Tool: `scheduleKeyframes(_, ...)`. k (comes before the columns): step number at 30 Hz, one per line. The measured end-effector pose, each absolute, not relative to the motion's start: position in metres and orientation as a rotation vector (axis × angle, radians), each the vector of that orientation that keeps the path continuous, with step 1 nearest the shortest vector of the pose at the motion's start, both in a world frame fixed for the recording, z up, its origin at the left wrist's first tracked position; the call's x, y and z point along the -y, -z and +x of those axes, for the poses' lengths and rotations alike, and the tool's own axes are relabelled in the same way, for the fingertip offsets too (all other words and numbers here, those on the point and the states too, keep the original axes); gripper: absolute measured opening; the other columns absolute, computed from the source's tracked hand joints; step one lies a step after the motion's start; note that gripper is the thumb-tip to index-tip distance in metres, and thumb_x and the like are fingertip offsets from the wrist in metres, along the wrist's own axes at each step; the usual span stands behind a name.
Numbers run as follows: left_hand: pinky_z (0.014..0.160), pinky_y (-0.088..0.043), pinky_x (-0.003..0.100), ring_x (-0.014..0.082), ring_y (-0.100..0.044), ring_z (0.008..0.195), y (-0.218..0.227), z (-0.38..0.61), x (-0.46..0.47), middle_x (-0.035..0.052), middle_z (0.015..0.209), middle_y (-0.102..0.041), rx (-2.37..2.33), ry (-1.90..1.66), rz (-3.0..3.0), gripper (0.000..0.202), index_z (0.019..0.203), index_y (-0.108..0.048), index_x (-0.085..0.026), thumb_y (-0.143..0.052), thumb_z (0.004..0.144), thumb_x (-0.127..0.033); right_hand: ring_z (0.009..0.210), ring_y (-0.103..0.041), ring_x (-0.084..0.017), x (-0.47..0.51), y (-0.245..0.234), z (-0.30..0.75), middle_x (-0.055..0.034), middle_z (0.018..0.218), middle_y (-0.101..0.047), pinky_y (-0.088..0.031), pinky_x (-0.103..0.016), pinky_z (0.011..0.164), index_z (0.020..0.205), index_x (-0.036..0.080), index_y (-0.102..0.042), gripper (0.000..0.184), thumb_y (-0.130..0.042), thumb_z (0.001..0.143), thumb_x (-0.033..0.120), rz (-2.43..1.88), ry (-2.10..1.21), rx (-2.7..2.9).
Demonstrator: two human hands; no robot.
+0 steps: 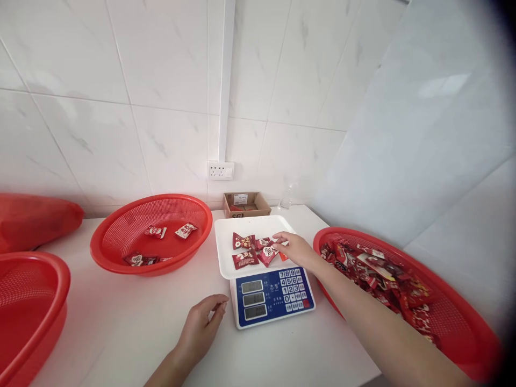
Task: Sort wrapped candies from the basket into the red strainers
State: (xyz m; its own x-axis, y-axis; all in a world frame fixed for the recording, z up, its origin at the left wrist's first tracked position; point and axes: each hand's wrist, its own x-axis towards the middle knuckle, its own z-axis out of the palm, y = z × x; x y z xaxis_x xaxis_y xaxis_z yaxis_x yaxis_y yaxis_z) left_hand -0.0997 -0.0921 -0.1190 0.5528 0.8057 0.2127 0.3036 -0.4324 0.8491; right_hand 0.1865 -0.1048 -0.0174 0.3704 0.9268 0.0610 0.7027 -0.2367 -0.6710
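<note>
A white and blue digital scale (274, 296) stands on the table with a white weighing tray (228, 228) on top. Several red snack packets (245, 260) lie on the tray. My right hand (296, 248) reaches over the tray's right side, its thumb and forefinger apart at the edge of a dark red packet (267, 255) with a pale round label. Part of an orange-red packet (284, 257) shows under this hand. Left of the scale, my left hand (205, 321) is low over the table, fingers curled against the thumb, with nothing visible in them.
At right, a red mesh basket (328, 232) holds many snack packets. A second red basket (151, 201) at back left has a few packets; another red basket (60, 279) is at the left edge. Behind the scale are a cardboard box (258, 211) and a clear plastic object (286, 198).
</note>
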Motion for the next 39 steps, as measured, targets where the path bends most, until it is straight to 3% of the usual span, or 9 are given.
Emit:
scheduleKeyframes(5,0.067,-0.052,0.025,0.0165,-0.064,0.076,0.118,-0.1,0.091,0.0019,0.084,-0.069,-0.894,-0.807,1.992,0.025,0.091,-0.064,-0.023,-0.045,0.083,-0.037,0.078,-0.059,-0.016,0.128,0.002,0.217,-0.0036,0.092,-0.065,-0.044,-0.028,0.071,0.098,0.021,-0.061,0.027,-0.053,0.074,0.031,-2.057,-0.303,1.272)
scheduleKeyframes(10,0.064,-0.053,0.023,0.0176,-0.066,0.076,0.123,-0.101,0.087,0.0018,0.084,-0.069,-0.924,-0.807,1.991,0.027,0.09,-0.065,-0.023,-0.049,0.08,-0.042,0.07,-0.06,-0.016,0.186,-0.022,0.276,-0.0018,0.079,-0.066,-0.043,-0.026,0.065,0.082,0.021,-0.06,0.016,-0.048,0.076,0.03,-2.251,-0.253,1.257)
scheduleKeyframes(16,0.059,-0.053,0.02,0.0181,-0.067,0.074,0.13,-0.099,0.085,0.001,0.082,-0.07,-0.927,-0.796,2.032,0.03,0.088,-0.066,-0.024,-0.052,0.075,-0.047,0.059,-0.058,-0.017,0.246,0.006,0.314,0.0005,0.055,-0.06,-0.041,-0.027,0.058,0.052,0.021,-0.058,0.014,-0.068,0.057,0.029,-2.778,-0.452,1.312)
scheduleKeyframes(21,0.06,-0.053,0.019,0.0174,-0.067,0.074,0.132,-0.099,0.083,0.0004,0.082,-0.07,-0.902,-0.813,2.032,0.029,0.087,-0.066,-0.025,-0.053,0.074,-0.047,0.076,-0.063,-0.024,0.255,0.043,0.315,-0.0094,0.087,-0.069,-0.045,-0.031,0.064,0.087,0.017,-0.065,0.042,-0.072,0.053,0.041,-2.787,-0.555,1.236)
scheduleKeyframes(24,0.063,-0.053,0.02,0.0179,-0.067,0.078,0.134,-0.1,0.082,0.0002,0.085,-0.07,-0.915,-0.788,2.027,0.03,0.089,-0.066,-0.025,-0.053,0.074,-0.047,0.087,-0.062,-0.025,0.258,0.052,0.322,-0.0116,0.1,-0.067,-0.044,-0.031,0.074,0.1,0.018,-0.062,0.048,-0.07,0.057,0.036,-2.781,-0.539,1.213)
scheduleKeyframes(26,0.064,-0.053,0.02,0.018,-0.067,0.079,0.135,-0.101,0.081,-0.0001,0.087,-0.07,-0.916,-0.771,2.025,0.029,0.089,-0.066,-0.025,-0.053,0.074,-0.047,0.088,-0.062,-0.024,0.261,0.055,0.328,-0.0103,0.099,-0.067,-0.044,-0.031,0.075,0.097,0.019,-0.063,0.041,-0.069,0.058,0.03,-2.789,-0.505,1.188)
scheduleKeyframes(30,0.061,-0.053,0.02,0.0183,-0.068,0.076,0.137,-0.101,0.081,0.0,0.084,-0.07,-0.901,-0.776,1.994,0.029,0.089,-0.065,-0.025,-0.053,0.074,-0.046,0.07,-0.061,-0.02,0.265,0.051,0.333,-0.0024,0.069,-0.067,-0.042,-0.027,0.065,0.063,0.02,-0.064,0.003,-0.063,0.06,0.02,-2.787,-0.422,1.182)
scheduleKeyframes(32,0.061,-0.053,0.021,0.0183,-0.068,0.074,0.135,-0.1,0.082,0.0003,0.082,-0.07,-0.908,-0.788,1.972,0.029,0.089,-0.065,-0.024,-0.053,0.075,-0.046,0.067,-0.06,-0.018,0.265,0.042,0.333,-0.0008,0.064,-0.065,-0.041,-0.025,0.062,0.057,0.02,-0.061,0.01,-0.056,0.065,0.017,-2.773,-0.34,1.192)
scheduleKeyframes(39,0.07,-0.051,0.025,0.0167,-0.064,0.078,0.123,-0.097,0.091,0.0021,0.085,-0.068,-0.861,-0.761,1.984,0.026,0.092,-0.063,-0.022,-0.045,0.083,-0.038,0.073,-0.061,-0.016,0.214,-0.005,0.28,-0.0009,0.085,-0.065,-0.044,-0.026,0.065,0.095,0.023,-0.055,0.024,-0.048,0.073,0.023,-2.192,-0.297,1.296)
